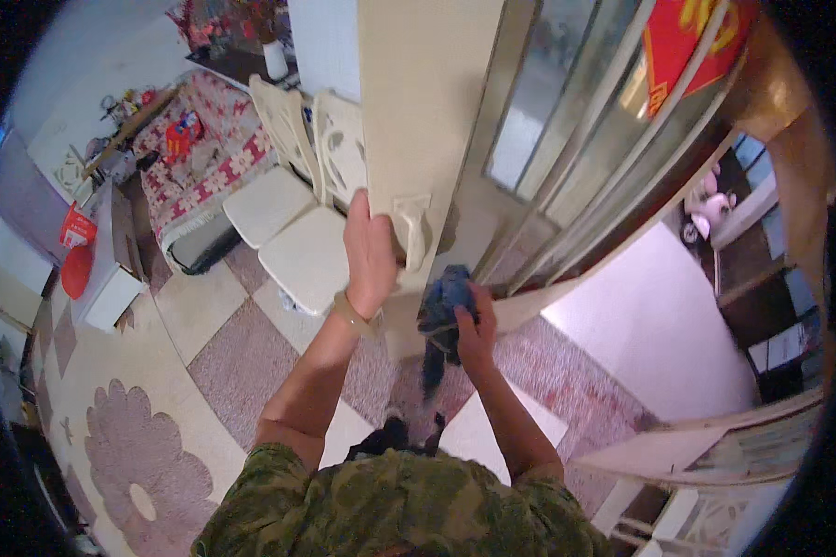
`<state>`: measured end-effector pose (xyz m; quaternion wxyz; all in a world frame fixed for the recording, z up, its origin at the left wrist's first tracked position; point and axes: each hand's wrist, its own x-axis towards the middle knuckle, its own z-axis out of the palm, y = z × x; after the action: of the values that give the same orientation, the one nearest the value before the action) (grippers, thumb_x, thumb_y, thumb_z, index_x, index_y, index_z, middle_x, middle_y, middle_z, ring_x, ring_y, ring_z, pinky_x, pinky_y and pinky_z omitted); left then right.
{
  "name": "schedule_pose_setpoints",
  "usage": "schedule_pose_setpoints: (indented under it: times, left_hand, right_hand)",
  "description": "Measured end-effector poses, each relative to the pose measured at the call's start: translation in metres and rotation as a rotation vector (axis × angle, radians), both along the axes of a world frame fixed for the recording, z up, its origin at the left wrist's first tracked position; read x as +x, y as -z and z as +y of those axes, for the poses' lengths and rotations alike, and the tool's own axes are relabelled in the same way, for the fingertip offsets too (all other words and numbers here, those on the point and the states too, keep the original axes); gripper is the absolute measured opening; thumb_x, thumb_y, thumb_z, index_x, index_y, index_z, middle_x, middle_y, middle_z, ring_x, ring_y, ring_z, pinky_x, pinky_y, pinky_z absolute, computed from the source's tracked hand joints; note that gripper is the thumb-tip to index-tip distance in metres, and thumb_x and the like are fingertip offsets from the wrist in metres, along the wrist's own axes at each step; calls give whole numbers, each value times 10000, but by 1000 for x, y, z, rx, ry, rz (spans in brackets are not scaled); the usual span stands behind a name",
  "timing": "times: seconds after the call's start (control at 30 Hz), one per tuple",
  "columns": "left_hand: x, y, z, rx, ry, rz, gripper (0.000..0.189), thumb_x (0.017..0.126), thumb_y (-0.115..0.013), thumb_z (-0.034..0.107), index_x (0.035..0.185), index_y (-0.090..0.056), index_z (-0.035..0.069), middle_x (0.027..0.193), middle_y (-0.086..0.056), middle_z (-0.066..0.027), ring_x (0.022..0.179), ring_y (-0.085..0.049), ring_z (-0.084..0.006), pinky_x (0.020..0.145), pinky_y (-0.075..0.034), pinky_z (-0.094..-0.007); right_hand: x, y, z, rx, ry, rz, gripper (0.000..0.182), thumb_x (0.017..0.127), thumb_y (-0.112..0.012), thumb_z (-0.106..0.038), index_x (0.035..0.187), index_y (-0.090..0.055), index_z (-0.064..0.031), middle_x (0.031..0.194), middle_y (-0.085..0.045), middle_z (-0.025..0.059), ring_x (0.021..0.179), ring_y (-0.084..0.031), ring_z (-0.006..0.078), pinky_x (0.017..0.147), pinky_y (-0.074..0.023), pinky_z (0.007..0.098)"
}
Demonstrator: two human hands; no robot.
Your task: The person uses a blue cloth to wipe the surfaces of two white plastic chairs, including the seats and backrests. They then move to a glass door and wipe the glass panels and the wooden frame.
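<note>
A cream door [418,90] stands before me, with a lever handle [411,233] on its narrow face. My left hand [370,254] grips the door's left edge beside the handle; some of its fingers are hidden behind the edge. A bangle circles that wrist. In my right hand [477,327] is a bunched dark blue cloth [449,296], held close to the door's right side, below the handle. Part of the cloth hangs down, blurred. Whether it touches the door I cannot tell.
Two cream chairs [303,257] stand left of the door, beside a seat with a floral cover [209,160]. Barred glass panels [564,139] with a red hanging [697,49] rise at right. A pink scooter [710,209] is outside. Patterned tiles [244,362] cover the floor.
</note>
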<state>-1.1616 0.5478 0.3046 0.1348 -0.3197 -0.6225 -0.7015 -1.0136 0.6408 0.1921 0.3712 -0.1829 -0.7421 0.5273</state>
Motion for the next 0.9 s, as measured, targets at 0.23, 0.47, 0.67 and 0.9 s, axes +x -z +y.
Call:
schedule_pose_setpoints:
  times: [0.23,0.47,0.67,0.9]
  left_hand:
    - [6,29,11,-17,9,-48,204,832,-313,136,816,-425,-33,709,-411,-202,599,-393,-349,563,-343,-404]
    - [16,22,1,42,38,-6,210,845,-336,161,881,-446,-14,710,-472,-217,638,-465,-354,570,-358,-421]
    - [-6,62,12,114,266,-229,171,841,-371,134,902,-443,-9,744,-497,-213,686,-485,-380,603,-382,-415]
    - [18,57,20,-29,266,71,291,867,-406,218,1002,-449,-36,801,-511,-172,711,-485,-263,636,-416,-396]
  right_hand:
    - [-47,-237,0,1079,267,247,526,704,-607,-213,1206,-466,-138,1265,-360,209,1087,-366,422,924,-305,470]
    - [-79,-235,-16,1183,313,233,572,673,-644,-170,1216,-466,-186,1284,-342,176,1047,-382,411,906,-327,470]
    - [-95,-367,-5,1361,394,419,573,712,-516,-62,1266,-394,-150,1303,-301,219,1189,-308,365,1001,-206,493]
    - [-102,-665,32,1513,377,613,445,810,-466,-303,1169,-468,-41,1194,-440,208,1091,-419,356,940,-316,400]
